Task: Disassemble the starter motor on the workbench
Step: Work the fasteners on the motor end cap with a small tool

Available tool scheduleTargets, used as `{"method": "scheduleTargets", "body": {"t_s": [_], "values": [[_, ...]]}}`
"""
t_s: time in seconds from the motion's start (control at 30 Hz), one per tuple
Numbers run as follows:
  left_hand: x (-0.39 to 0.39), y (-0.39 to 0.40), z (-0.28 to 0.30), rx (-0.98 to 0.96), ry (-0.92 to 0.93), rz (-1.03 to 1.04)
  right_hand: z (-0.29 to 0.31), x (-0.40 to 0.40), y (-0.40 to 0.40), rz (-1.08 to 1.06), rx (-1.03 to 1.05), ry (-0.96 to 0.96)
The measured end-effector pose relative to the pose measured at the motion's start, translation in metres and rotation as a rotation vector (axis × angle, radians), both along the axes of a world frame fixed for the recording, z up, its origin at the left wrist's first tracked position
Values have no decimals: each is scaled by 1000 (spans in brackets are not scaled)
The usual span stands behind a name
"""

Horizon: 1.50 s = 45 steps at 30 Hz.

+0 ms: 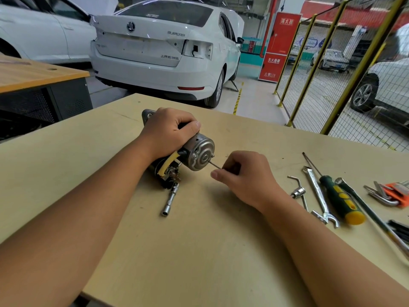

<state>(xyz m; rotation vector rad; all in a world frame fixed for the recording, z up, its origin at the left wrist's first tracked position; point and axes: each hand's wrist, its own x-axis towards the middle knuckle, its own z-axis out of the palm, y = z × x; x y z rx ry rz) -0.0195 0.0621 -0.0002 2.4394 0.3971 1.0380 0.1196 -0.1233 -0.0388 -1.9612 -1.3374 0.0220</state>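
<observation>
Here, starting from your hands and working outward:

Left hand: your left hand (170, 131) is curled over the top of the starter motor (177, 149), fingers wrapped round the dark body, pinning it to the workbench (199, 251).

Right hand: your right hand (245, 176) is closed in a pinch on a thin metal rod (214, 164), thumb forward and fingers folded over its near end. Whether it is a long through bolt or a slim key, you cannot tell from here.

Motor position: it lies on its side just ahead of you, left of centre, with the silver end cap (201, 152) facing your right hand and the mounting flange (147, 115) at the far end, beyond your left hand.

Key relation: the motor's long axis runs from far-left to near-right, and the rod continues that line out of the end cap toward your right hand. The right hand is the nearer one to the cap; the left is further up the body.

Next move, as a judgement: work along that axis, not across it, or the rod may bind.

Beside the motor: a socket extension (170, 199) lies touching its near terminal end.

Further right: a green-handled screwdriver (338, 196), a spanner (318, 193) and a set of hex keys (389, 193), well apart from both hands.
</observation>
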Motion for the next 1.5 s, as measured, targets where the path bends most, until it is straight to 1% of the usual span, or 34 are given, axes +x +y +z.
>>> {"method": "scheduleTargets", "body": {"t_s": [0.07, 0.17, 0.23, 0.33, 0.43, 0.5, 0.57, 0.6, 0.67, 0.77, 0.9, 1.03, 1.1, 1.17, 1.23, 1.33, 1.5], "values": [[0, 0, 0, 2, 2, 1, 0, -1, 0, 5, 5, 34], [0, 0, 0, 0, 2, 1, 1, -3, 0, 72, -70, 97], [0, 0, 0, 0, 4, 1, 1, -2, -1, 90, -76, 138], [0, 0, 1, 3, 0, -4, 1, 0, 0, 40, -16, 63], [0, 1, 0, 8, -6, -6, -1, -1, 0, 18, 88, 92], [0, 1, 0, 8, -4, -2, -2, -4, 1, 25, 44, 76], [1, 1, 0, 9, -2, 0, -2, -4, 2, 41, -79, 28], [1, 1, 0, 9, -3, -1, -2, -4, 2, 54, -114, 37], [1, 1, 0, 8, -4, -1, 0, -3, 1, 55, -112, 64], [0, 1, 0, 4, -1, -1, 1, -3, 1, -6, -90, -28], [1, 0, 0, 7, -3, -3, 2, -8, 0, -60, -39, -14], [1, 2, -1, 11, -4, -1, 5, -12, 1, -41, -125, 5], [2, 2, -1, 10, -5, -2, 6, -15, 3, -75, -153, -67], [1, 1, -1, 7, -6, -1, 6, -20, 4, -140, -182, -229], [1, 1, -1, 4, -4, 2, 6, -24, 5, -191, -194, -294], [0, 1, 0, 0, -1, 3, 8, -26, 6, -216, -208, -309], [0, 0, 0, 0, 2, 1, 11, -26, 3, -213, -198, -251]]}}
